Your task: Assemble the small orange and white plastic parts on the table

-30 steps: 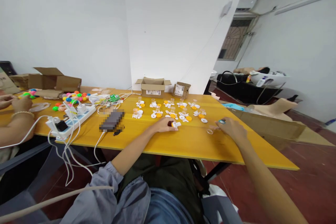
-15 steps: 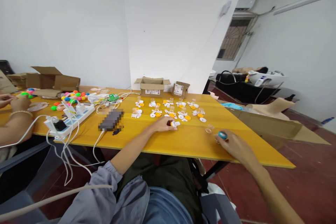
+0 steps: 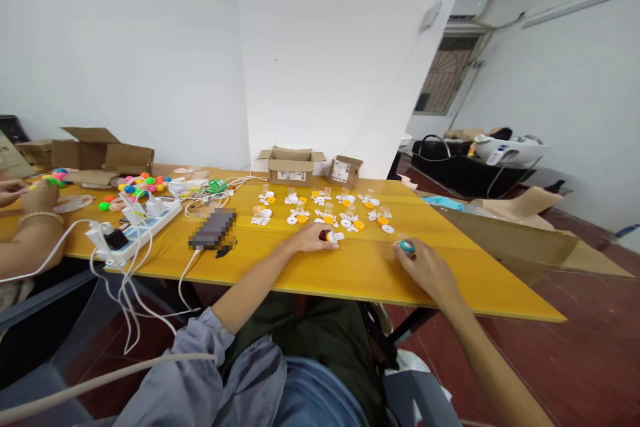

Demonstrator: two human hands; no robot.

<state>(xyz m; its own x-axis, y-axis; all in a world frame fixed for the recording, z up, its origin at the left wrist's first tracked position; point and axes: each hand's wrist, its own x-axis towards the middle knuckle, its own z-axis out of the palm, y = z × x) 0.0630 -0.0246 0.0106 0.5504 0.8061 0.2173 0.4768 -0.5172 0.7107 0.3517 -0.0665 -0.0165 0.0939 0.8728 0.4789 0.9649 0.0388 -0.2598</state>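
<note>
My left hand (image 3: 309, 238) rests at the middle of the yellow table (image 3: 350, 273), its fingers curled round a small white piece with an orange edge (image 3: 334, 237). Most of that piece is hidden by the fingers. Farther right, my right hand (image 3: 431, 271) pinches a round teal piece (image 3: 407, 246) just over the tabletop; a clear rim shows faintly beside its fingertips. Beyond both hands lie groups of small parts: white discs (image 3: 387, 229), orange toothed discs (image 3: 359, 226), clear cups (image 3: 327, 209) and thin white cut-out pieces (image 3: 372, 215).
Two cardboard boxes, an open one (image 3: 290, 165) and a smaller one (image 3: 345, 171), stand against the wall. To the left are a power strip (image 3: 145, 230) with cables, a dark blurred device (image 3: 214, 229), coloured balls (image 3: 145, 181) and another person's hands (image 3: 40, 197).
My right hand has moved left with the teal piece, to where a clear ring-shaped part was lying. My left hand has stayed in place.
</note>
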